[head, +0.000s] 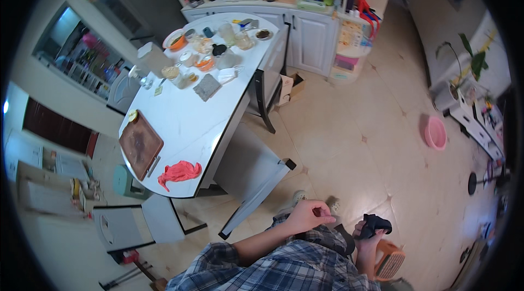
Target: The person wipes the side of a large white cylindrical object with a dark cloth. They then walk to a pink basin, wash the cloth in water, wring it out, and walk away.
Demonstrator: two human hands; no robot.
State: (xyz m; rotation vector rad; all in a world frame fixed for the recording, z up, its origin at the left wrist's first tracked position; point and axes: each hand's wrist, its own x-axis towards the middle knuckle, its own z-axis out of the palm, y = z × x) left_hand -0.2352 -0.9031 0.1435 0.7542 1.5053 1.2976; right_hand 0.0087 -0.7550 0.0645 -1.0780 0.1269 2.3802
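Note:
My right hand [370, 235] is closed around a bunched black cloth [374, 226], low and to the right of my body. My left hand [313, 215] is held in front of me with its fingers curled and the thumb near the fingertips; whether something small sits between them cannot be told. Beneath the hands are my plaid shirt [294, 266] and my shoes. A dark grey strip [346, 240], perhaps fabric, lies between the two hands. To the left, a crumpled red cloth [180, 173] rests on the white table [192, 123], beside a brown cutting board [141, 143].
Grey chairs [249, 164] stand along the table. Bowls, jars and a folded grey cloth [206, 87] crowd its far end. An orange slatted stool or box [391, 260] is on the floor at my right, with a pink basin [435, 133] farther off. Shelved cabinets [311, 41] line the back.

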